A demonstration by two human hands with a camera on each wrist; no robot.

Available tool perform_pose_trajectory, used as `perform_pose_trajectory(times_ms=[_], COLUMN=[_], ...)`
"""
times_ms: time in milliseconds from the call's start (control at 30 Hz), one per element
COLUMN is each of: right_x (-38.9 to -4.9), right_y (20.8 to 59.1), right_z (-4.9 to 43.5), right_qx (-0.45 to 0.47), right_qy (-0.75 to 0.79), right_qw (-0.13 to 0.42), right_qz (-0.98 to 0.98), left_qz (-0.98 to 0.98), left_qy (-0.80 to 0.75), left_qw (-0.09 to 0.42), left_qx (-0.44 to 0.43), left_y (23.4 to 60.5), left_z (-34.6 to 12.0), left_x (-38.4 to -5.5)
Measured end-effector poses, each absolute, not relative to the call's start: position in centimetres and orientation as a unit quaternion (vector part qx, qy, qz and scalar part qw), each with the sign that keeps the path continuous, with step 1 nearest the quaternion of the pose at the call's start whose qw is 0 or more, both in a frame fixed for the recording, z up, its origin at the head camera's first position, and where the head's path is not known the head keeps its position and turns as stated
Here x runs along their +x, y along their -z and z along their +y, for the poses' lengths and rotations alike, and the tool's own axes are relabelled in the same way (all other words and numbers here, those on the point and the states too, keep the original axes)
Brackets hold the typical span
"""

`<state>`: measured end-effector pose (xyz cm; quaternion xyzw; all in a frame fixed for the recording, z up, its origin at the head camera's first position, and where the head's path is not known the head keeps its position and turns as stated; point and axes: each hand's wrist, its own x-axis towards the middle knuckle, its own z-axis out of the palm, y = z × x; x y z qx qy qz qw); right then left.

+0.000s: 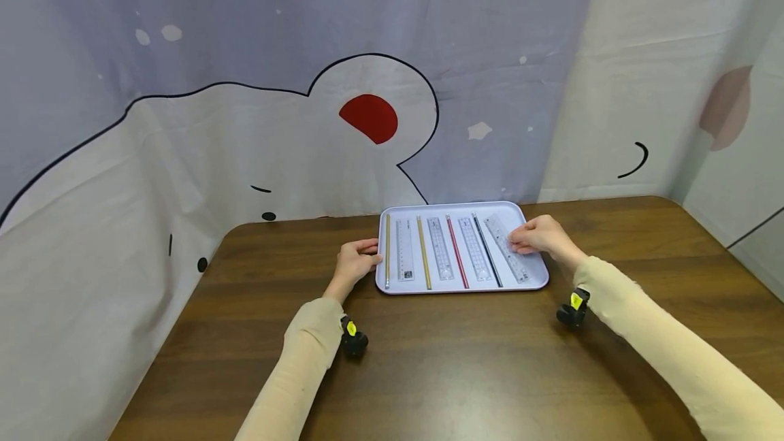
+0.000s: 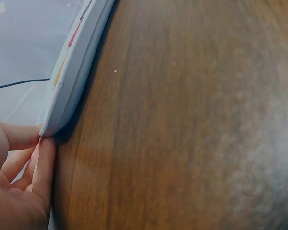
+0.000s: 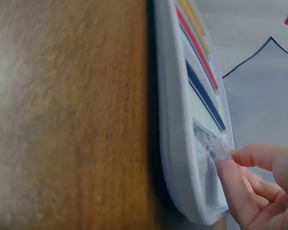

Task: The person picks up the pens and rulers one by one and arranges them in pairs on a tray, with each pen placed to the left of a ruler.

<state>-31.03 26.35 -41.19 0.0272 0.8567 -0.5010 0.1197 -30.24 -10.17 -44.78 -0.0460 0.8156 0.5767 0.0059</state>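
Observation:
A white tray (image 1: 539, 275) lies at the far side of the table, holding pencils and clear rulers in alternation. At its left end my left hand (image 1: 354, 265) pinches the rim between thumb and fingers, as the left wrist view also shows. My right hand (image 1: 544, 235) reaches over the right rim and pinches the rightmost clear ruler (image 1: 517, 267). In the right wrist view that ruler (image 3: 212, 140) looks tilted, with one edge up between thumb and finger. Next to it on the left lies a black pencil (image 1: 487, 250).
Leftward in the tray follow a ruler (image 1: 475, 248), a red pencil (image 1: 456, 250), another ruler (image 1: 439, 248), a yellow pencil (image 1: 424, 250), a ruler (image 1: 405, 250) and a second yellow pencil (image 1: 388, 250). Behind the brown table (image 1: 441, 359) hangs a printed curtain (image 1: 245, 135).

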Motion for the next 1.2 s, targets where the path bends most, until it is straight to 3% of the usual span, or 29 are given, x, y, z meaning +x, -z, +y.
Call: perform_pose_trajectory(times_ms=[267,1200], right_x=[-30.7,-31.1], right_y=[40.5,40.8], right_z=[25.7,25.5], right_qx=[0.023,0.034], right_qy=[0.362,0.322], right_qw=[0.060,0.040], right_qz=[0.930,0.945], left_qz=[0.816,0.815], left_qy=[-0.576,-0.579], left_qw=[0.003,-0.004], left_qx=[-0.047,-0.041], left_y=[44.9,44.8], left_z=[-10.2,-10.1], left_x=[-30.3,-30.2])
